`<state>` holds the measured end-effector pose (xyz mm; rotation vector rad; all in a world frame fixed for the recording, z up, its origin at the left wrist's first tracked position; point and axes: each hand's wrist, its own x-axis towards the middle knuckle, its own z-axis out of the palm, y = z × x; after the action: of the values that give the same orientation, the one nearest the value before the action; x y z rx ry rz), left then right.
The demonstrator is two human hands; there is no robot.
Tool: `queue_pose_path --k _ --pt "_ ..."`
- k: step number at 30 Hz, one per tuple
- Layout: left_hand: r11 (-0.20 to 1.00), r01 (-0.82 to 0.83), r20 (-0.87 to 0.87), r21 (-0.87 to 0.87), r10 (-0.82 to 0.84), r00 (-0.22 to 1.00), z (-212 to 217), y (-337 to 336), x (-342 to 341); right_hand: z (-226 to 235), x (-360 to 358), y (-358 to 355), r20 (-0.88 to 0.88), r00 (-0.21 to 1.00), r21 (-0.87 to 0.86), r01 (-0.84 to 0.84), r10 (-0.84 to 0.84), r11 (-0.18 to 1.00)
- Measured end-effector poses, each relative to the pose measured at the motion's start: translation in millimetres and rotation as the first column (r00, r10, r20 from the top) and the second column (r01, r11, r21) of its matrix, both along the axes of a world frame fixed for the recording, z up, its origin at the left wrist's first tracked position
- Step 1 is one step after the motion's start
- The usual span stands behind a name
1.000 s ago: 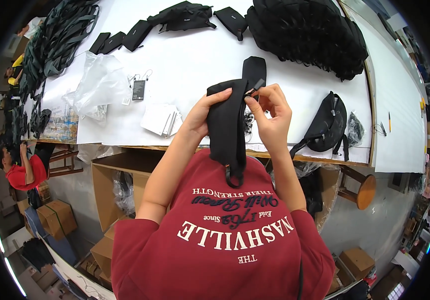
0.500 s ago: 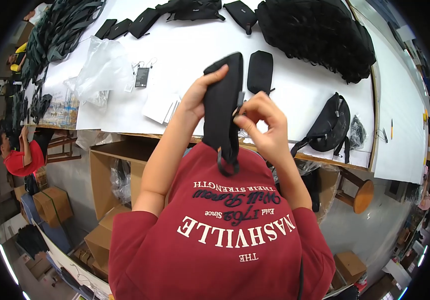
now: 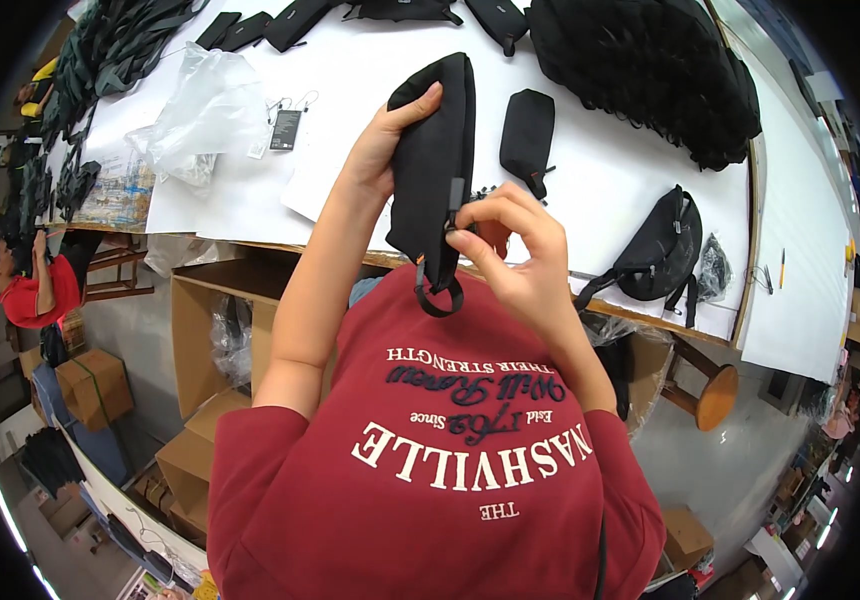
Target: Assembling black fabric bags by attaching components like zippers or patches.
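A long black zip pouch [image 3: 425, 165] is held up in front of my chest, its wrist loop hanging from the near end. My left hand [image 3: 378, 150] is wrapped round its left side, thumb lying across the front. At the pouch's right edge, the fingers of my right hand [image 3: 522, 245] pinch the zip pull, low toward the loop end. A second black pouch [image 3: 527, 138] lies flat on the white table [image 3: 350, 85], just beyond my right hand.
A black waist bag [image 3: 658, 250] rests at the table's right edge beside crumpled plastic. Farther back are a heap of black bags [image 3: 640, 75] and several small pouches. Clear plastic [image 3: 205, 110] and a black tag [image 3: 285, 130] lie to the left. Another person [image 3: 35, 285] sits far left.
The held pouch has moved up and slightly left. My right hand's pinch now sits nearer the pouch's loop end than before.
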<state>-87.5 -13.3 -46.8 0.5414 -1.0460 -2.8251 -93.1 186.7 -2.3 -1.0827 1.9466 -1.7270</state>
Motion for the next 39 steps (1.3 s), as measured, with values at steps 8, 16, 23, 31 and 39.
queue_pose_path --k 8,16,23,31,39 --pt "0.996 -0.023 0.014 0.090 0.022 1.000 -6.6 -10.6 -4.6 -6.0 9.2 6.7 0.066 0.996 0.041 -0.055 0.052 0.998" --pt "0.991 -0.130 0.149 0.045 0.122 0.981 -25.9 -15.1 9.9 -16.0 -7.5 18.7 -0.073 0.982 0.014 0.175 -0.174 0.984" --pt "0.967 -0.216 0.254 0.137 0.177 0.951 -33.7 -10.8 22.2 10.7 -0.5 19.6 -0.652 0.753 0.295 0.145 0.088 0.944" --pt "0.997 -0.023 0.189 0.076 0.009 0.982 -29.2 0.7 51.8 -37.3 -27.6 15.5 -0.650 0.760 0.155 0.147 -0.011 0.977" --pt "0.732 -0.069 -0.098 -0.678 0.002 0.995 -22.2 4.7 85.6 -54.4 -26.0 22.8 0.428 0.902 0.010 0.055 -0.054 0.998"
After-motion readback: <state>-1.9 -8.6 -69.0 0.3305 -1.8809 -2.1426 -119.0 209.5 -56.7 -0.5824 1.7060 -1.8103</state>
